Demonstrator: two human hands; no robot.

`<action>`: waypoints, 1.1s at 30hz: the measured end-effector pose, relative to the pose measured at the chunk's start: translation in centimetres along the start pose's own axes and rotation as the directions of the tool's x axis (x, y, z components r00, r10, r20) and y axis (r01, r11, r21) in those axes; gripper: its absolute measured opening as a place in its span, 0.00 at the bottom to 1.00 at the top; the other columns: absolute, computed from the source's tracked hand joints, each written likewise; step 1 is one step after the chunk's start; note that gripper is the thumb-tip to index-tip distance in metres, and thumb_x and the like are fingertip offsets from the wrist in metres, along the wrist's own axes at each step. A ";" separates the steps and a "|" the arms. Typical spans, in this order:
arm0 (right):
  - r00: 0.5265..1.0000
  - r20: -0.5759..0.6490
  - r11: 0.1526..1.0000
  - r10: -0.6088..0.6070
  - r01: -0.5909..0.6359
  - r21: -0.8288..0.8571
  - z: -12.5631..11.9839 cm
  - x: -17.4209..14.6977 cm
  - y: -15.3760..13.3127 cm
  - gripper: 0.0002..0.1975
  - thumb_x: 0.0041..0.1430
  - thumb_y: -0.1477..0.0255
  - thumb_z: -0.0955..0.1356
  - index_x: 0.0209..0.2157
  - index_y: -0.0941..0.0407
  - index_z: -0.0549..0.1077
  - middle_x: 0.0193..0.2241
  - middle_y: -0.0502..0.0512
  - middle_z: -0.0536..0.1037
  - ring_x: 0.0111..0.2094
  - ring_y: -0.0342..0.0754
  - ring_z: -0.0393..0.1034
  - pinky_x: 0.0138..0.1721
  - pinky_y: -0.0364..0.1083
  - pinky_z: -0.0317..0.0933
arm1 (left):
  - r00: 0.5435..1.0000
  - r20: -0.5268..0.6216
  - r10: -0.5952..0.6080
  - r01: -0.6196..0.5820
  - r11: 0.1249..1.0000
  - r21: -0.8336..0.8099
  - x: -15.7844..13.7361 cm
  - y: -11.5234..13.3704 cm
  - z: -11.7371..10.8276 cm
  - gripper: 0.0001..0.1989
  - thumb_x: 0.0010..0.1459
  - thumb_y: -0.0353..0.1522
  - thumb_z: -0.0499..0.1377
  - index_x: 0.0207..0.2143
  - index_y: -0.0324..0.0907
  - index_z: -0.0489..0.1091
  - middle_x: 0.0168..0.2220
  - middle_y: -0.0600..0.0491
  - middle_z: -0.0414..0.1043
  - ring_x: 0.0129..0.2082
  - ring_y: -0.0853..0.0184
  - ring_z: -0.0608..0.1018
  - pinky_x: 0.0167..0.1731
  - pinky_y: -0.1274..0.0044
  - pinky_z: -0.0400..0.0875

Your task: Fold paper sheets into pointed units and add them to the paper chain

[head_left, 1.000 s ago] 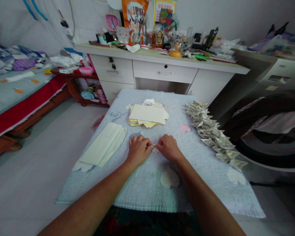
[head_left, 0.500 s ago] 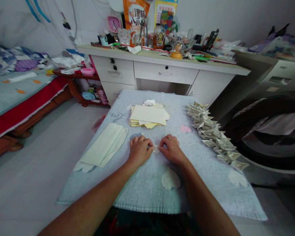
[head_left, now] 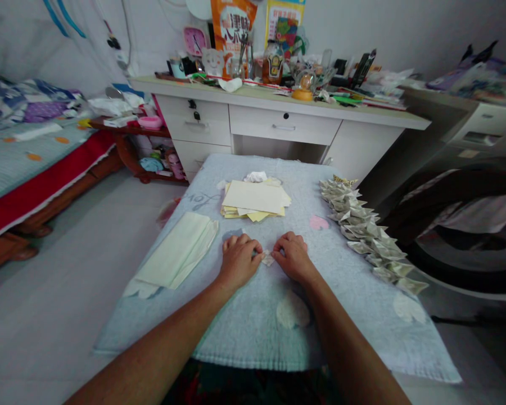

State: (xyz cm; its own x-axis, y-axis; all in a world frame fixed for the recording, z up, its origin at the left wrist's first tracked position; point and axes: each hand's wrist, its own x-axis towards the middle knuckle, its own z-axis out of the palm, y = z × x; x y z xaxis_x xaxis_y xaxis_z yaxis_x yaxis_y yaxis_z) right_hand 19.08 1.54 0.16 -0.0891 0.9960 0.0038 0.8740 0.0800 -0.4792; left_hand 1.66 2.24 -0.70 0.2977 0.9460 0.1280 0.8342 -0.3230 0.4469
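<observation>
A small folded piece of paper (head_left: 267,259) lies between my two hands on the blue cloth-covered table (head_left: 253,332). My left hand (head_left: 241,256) is closed in a pinch on its left side. On the other side, my right hand (head_left: 292,254) pinches the right corner between thumb and fingers. Beyond the hands sits a pile of cream and yellow paper sheets (head_left: 255,197). To the left lies a stack of pale green paper (head_left: 179,247). Rows of folded pointed paper pieces (head_left: 362,230) run along the table's right side.
A crumpled white tissue (head_left: 256,176) sits behind the paper pile. Past the table stands a white desk (head_left: 284,121) crowded with jars, bags and small items. A bed (head_left: 46,163) is at the left, a front-loading washing machine (head_left: 480,135) at the right.
Both hands stay almost in place, still pinching the small folded paper. A little more of the paper shows between the fingers. The view has shifted very slightly.
</observation>
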 end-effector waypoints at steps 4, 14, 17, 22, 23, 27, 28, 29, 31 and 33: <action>1.000 -0.021 1.000 -0.021 0.021 -0.004 0.0 -0.2 0.1 0.04 0.56 0.70 0.68 0.32 0.55 0.74 0.38 0.55 0.69 0.42 0.51 0.59 0.43 0.49 0.50 | 1.000 0.010 -0.004 0.005 1.000 -0.010 0.0 0.0 -0.1 0.06 0.55 0.38 0.60 0.34 0.48 0.74 0.38 0.52 0.70 0.43 0.58 0.66 0.44 0.67 0.54; 0.993 -0.035 0.994 -0.111 0.111 -0.023 0.1 -0.9 -0.3 0.11 0.55 0.65 0.69 0.38 0.55 0.72 0.40 0.56 0.67 0.43 0.53 0.57 0.44 0.51 0.50 | 0.998 0.004 0.061 -0.060 0.996 -0.059 -0.1 -0.2 -0.2 0.05 0.55 0.36 0.61 0.35 0.47 0.74 0.38 0.53 0.70 0.44 0.59 0.67 0.45 0.67 0.54; 0.993 -0.031 0.994 -0.112 0.112 -0.004 0.1 -0.9 -0.5 0.10 0.55 0.66 0.69 0.38 0.55 0.72 0.40 0.56 0.68 0.43 0.53 0.57 0.43 0.50 0.50 | 0.997 0.003 0.072 -0.072 0.994 -0.076 -0.1 -0.2 -0.2 0.05 0.54 0.35 0.61 0.35 0.46 0.73 0.38 0.53 0.70 0.44 0.60 0.67 0.46 0.67 0.55; 0.992 -0.024 0.991 -0.124 0.125 0.045 -0.2 -1.0 -0.5 0.09 0.55 0.66 0.69 0.37 0.55 0.74 0.40 0.56 0.68 0.43 0.53 0.58 0.44 0.50 0.50 | 0.994 -0.025 0.108 -0.111 0.986 -0.127 -0.2 -0.3 -0.4 0.05 0.54 0.34 0.62 0.35 0.47 0.73 0.39 0.54 0.69 0.45 0.61 0.67 0.48 0.66 0.54; 0.991 -0.021 0.990 -0.130 0.131 0.057 -0.3 -1.0 -0.4 0.09 0.55 0.66 0.69 0.37 0.55 0.74 0.39 0.56 0.68 0.43 0.53 0.58 0.44 0.50 0.50 | 0.993 -0.027 0.114 -0.117 0.983 -0.141 -0.3 -0.3 -0.4 0.05 0.54 0.34 0.62 0.35 0.47 0.73 0.39 0.54 0.69 0.45 0.61 0.67 0.49 0.66 0.54; 0.987 0.009 0.977 -0.161 0.159 0.140 -0.7 -1.0 -0.1 0.06 0.55 0.68 0.70 0.33 0.55 0.73 0.39 0.53 0.69 0.44 0.51 0.59 0.45 0.50 0.50 | 0.989 -0.023 0.144 -0.145 0.967 -0.209 -0.3 -0.2 -0.7 0.06 0.53 0.33 0.61 0.36 0.46 0.72 0.40 0.53 0.70 0.46 0.61 0.68 0.50 0.66 0.55; 0.985 0.013 0.971 -0.172 0.167 0.169 -0.7 -1.0 0.0 0.05 0.55 0.69 0.70 0.32 0.55 0.73 0.38 0.53 0.70 0.44 0.50 0.59 0.46 0.50 0.50 | 0.988 -0.021 0.152 -0.152 0.961 -0.231 -0.3 -0.2 -0.8 0.06 0.53 0.32 0.61 0.35 0.45 0.72 0.40 0.53 0.70 0.46 0.61 0.68 0.50 0.67 0.56; 0.983 0.015 0.964 -0.185 0.178 0.197 -0.8 -1.0 0.1 0.04 0.55 0.69 0.70 0.32 0.55 0.73 0.38 0.52 0.70 0.43 0.50 0.59 0.46 0.49 0.50 | 0.987 -0.016 0.159 -0.158 0.954 -0.256 -0.3 -0.1 -0.9 0.05 0.53 0.32 0.61 0.35 0.44 0.71 0.40 0.53 0.71 0.46 0.61 0.69 0.49 0.67 0.57; 0.976 0.012 0.946 -0.217 0.207 0.250 -0.7 -1.0 0.2 0.04 0.55 0.70 0.70 0.30 0.56 0.72 0.37 0.52 0.70 0.43 0.49 0.60 0.46 0.49 0.51 | 0.985 -0.001 0.172 -0.164 0.937 -0.308 -0.1 0.0 -1.0 0.06 0.54 0.32 0.61 0.36 0.44 0.71 0.38 0.53 0.72 0.43 0.62 0.71 0.48 0.68 0.58; 0.968 0.007 0.928 -0.249 0.237 0.288 -0.7 -0.9 0.2 0.05 0.56 0.70 0.70 0.30 0.56 0.71 0.36 0.52 0.70 0.42 0.48 0.61 0.46 0.48 0.52 | 0.982 0.025 0.189 -0.168 0.921 -0.352 0.0 0.1 -1.2 0.07 0.54 0.35 0.61 0.35 0.43 0.71 0.34 0.54 0.73 0.39 0.64 0.73 0.45 0.70 0.60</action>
State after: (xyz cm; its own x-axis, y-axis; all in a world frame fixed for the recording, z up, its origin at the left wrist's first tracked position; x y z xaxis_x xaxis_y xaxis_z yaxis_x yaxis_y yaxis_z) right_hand 19.71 0.68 0.67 -0.3073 0.9444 0.1171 0.6526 0.2987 -0.6964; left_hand 1.14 2.23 0.38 0.4612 0.8672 0.1877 0.5548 -0.4470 0.7017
